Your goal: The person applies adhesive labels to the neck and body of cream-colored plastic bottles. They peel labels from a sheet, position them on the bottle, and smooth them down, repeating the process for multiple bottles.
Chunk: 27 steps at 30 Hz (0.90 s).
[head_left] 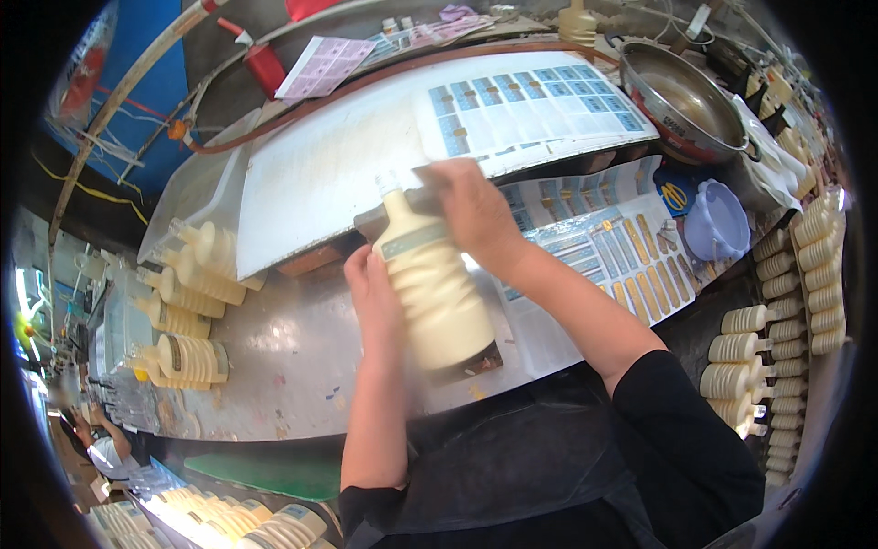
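A large cream bottle [439, 306] with wavy ribs, a clear neck and a grey-blue band around its shoulder leans over the metal bench in front of me. My left hand [373, 285] is closed around its left side, the thumb up near the band. At the shoulder's right, my right hand [480, 218] is curled with its fingers bent; a small dark flat piece shows at the fingertips, too blurred to name. Printed sheets of blue and gold labels [631, 256] lie under and beyond my right forearm, some strips of them gold.
A white board [320, 174] bearing another label sheet [521, 96] lies behind the bottle. Similar bottles stand at the left [192, 357] and right [732, 366]. A lilac bucket [716, 220] and a wide metal pan [686, 91] stand at the right. Another person [110, 450] is at far left.
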Each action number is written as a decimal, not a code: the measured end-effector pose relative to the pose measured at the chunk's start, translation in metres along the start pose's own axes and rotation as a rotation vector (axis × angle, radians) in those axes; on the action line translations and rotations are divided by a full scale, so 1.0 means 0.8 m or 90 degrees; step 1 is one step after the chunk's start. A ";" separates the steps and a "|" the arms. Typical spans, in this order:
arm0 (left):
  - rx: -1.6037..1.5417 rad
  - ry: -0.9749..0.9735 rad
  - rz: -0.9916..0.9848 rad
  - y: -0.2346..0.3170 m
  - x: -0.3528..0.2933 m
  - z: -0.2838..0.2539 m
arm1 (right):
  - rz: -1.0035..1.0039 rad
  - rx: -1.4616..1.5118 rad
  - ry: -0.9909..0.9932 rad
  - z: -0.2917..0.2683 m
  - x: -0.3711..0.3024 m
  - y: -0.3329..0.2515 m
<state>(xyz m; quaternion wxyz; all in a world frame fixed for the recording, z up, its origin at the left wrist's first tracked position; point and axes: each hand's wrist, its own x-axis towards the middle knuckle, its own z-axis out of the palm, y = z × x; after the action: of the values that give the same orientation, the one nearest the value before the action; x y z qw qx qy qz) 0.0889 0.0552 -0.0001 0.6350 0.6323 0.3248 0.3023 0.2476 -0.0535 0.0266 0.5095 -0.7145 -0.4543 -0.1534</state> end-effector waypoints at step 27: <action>0.139 -0.047 0.026 0.004 -0.104 -0.005 | 0.180 -0.315 -0.043 -0.118 0.039 0.068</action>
<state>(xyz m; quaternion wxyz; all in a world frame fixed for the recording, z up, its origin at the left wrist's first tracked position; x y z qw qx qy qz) 0.0357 -0.0083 0.0053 0.5678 0.7147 0.3192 0.2546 0.3315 -0.1234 0.0569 0.3209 -0.8779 -0.3157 -0.1634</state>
